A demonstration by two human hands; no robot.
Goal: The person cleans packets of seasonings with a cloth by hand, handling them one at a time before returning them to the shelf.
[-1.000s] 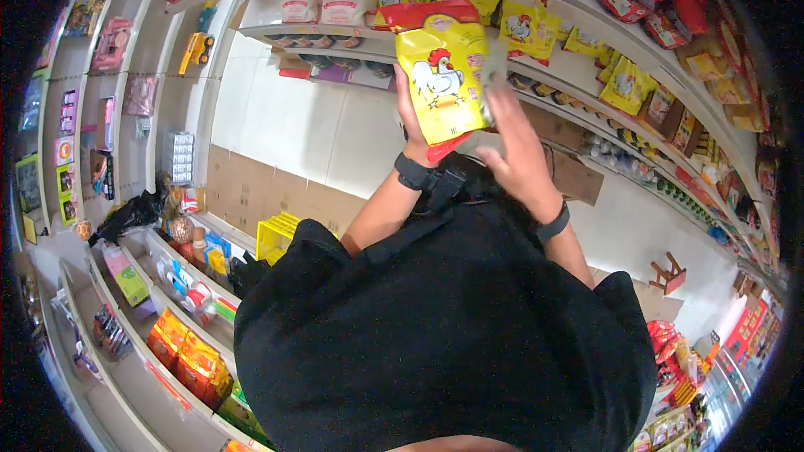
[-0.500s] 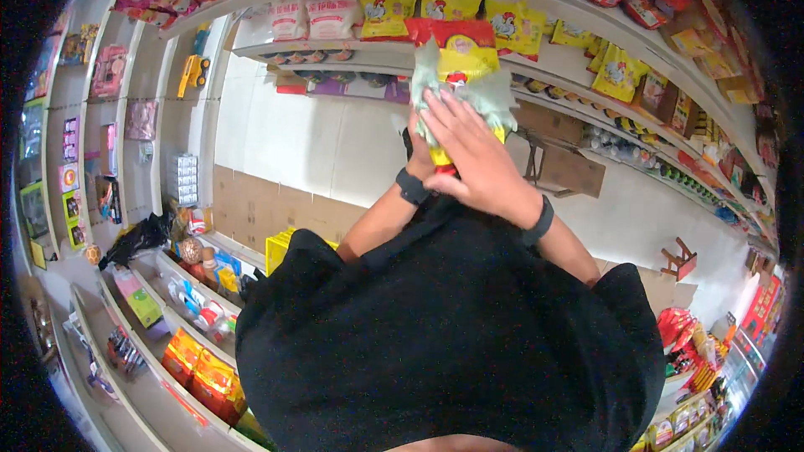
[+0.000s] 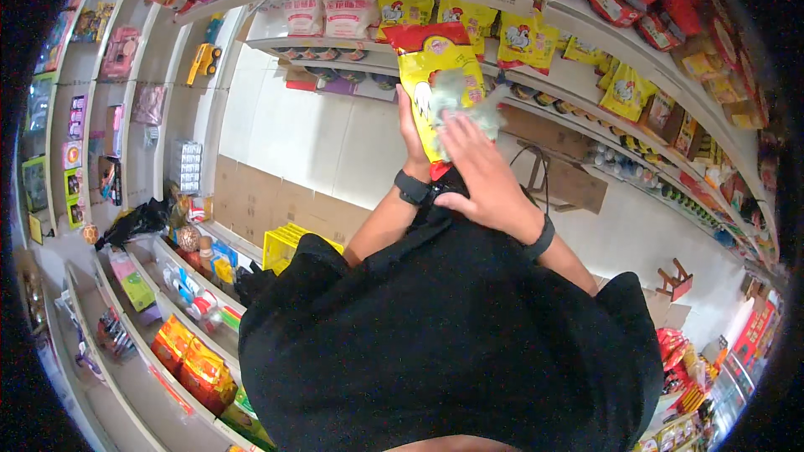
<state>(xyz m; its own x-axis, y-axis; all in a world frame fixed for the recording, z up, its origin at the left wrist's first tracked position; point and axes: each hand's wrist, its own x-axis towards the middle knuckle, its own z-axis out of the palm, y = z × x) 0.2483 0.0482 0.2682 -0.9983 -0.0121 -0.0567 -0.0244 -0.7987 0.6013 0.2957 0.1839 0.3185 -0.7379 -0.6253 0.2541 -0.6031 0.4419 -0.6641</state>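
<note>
My left hand (image 3: 412,136) grips the left side of a yellow and red plastic bag (image 3: 435,53) printed with a chicken, its fingers partly hidden behind it. The bag is held up in front of my chest, slightly tilted. Over its lower right part my right hand (image 3: 487,166) presses a pale green cloth (image 3: 457,99), fingers stretched along it and somewhat blurred. The cloth is crumpled and covers some of the bag's front.
Ahead, a shelf (image 3: 394,50) carries white bags (image 3: 350,13) and similar yellow bags (image 3: 517,38). Red tubs (image 3: 620,2) stand above at the right. A yellow crate (image 3: 280,247) is at lower left, and a small wooden stool (image 3: 675,279) stands at right.
The cloth has slid toward the bag's lower right and bunched up, baring more of the bag's front. The bag has tilted leftward, and the view has shifted a little.
</note>
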